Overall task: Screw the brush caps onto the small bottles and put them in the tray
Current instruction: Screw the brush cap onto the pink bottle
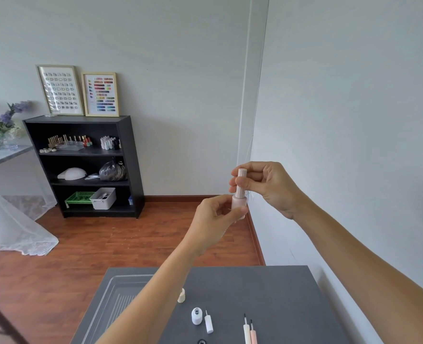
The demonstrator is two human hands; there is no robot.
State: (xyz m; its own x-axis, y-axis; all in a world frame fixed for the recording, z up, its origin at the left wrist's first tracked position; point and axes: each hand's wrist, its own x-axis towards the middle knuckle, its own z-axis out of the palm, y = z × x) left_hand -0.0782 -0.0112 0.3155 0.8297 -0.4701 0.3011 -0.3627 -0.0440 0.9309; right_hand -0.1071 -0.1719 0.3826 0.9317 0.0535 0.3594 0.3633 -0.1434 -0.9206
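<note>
I hold a small pale pink bottle (237, 202) upright in the air, well above the table. My left hand (211, 223) grips its body from below. My right hand (265, 184) pinches the pink ribbed brush cap (241, 178) that sits on the bottle's neck. On the dark grey table (267, 289) stand a white open bottle (196, 316) and a cream bottle (181, 295), partly hidden by my left forearm. A white brush cap (208, 323) lies beside the white bottle. A cream brush cap (246, 331) and a pink one (253, 335) lie further right. The clear tray (111, 299) lies at the table's left.
A dark round object (201, 341) shows at the bottom edge of the table. A wall runs close along the table's right side. Beyond the table are wooden floor, a black shelf (86, 167) with bottles and bins, and a draped table (4, 155) at far left.
</note>
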